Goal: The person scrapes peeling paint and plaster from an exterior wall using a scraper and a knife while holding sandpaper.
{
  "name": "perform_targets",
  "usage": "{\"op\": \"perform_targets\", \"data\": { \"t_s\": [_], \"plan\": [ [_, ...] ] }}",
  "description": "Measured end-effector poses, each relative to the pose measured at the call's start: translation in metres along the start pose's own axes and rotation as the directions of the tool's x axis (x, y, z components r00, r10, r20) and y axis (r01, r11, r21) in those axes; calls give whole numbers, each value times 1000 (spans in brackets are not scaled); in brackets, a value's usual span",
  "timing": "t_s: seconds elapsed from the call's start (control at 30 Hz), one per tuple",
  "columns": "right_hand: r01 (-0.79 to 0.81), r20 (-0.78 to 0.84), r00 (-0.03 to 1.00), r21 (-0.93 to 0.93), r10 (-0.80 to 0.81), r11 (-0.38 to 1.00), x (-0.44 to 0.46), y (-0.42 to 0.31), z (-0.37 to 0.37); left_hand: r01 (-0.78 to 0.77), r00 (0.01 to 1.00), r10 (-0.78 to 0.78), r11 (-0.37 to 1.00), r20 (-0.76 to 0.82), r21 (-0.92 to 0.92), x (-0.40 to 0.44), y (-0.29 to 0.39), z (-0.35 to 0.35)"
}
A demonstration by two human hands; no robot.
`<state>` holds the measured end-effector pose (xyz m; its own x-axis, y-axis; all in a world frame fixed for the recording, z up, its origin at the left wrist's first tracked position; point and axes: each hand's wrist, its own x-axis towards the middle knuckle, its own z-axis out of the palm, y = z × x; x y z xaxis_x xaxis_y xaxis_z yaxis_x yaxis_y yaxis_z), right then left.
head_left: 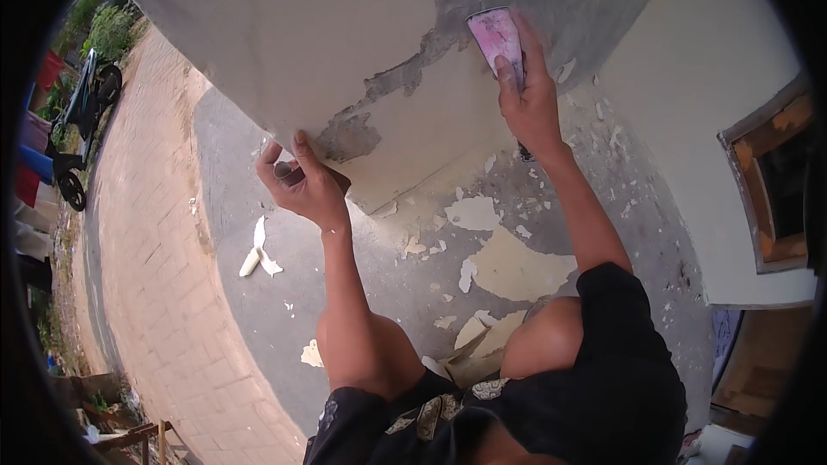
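Observation:
My right hand is closed around a pink, paint-smeared scraper, its broad end up against the wall. Cream paint covers part of that wall, and rough grey patches show where the coat is gone. At the wall's lower left edge is my left hand, its fingers curled and the thumb raised by the corner. A dark brown flat piece shows behind the left palm; what it is I cannot make out.
Peeled paint flakes litter the grey floor between and ahead of my knees. A curled strip lies to the left. Beyond is a paved path with a parked motorbike. A wood-framed opening is in the right-hand wall.

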<state>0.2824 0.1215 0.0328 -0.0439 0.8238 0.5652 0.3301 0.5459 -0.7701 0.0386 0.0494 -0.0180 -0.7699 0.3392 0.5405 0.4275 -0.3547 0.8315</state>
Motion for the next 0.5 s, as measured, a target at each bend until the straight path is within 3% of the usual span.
{"op": "perform_targets", "data": {
  "t_s": [0.07, 0.13, 0.27, 0.5],
  "plan": [
    [102, -1, 995, -79, -103, 992, -5, 9, 3, 100, 995, -100, 995, 12, 1, -2, 3, -1],
    [236, -2, 971, -122, -238, 964, -7, 8, 13, 49, 999, -49, 999, -8, -17, -3, 2, 2],
    [217, 43, 976, -145, -213, 965, -7, 12, 23, -23, 1000, 23, 1000, -19, -15, 0, -1, 2],
    [220, 41, 976, -159, -216, 963, -2, -1, 30, 9, 1000, -9, 998, -9, -69, 0, -5, 2]
  ]
}}
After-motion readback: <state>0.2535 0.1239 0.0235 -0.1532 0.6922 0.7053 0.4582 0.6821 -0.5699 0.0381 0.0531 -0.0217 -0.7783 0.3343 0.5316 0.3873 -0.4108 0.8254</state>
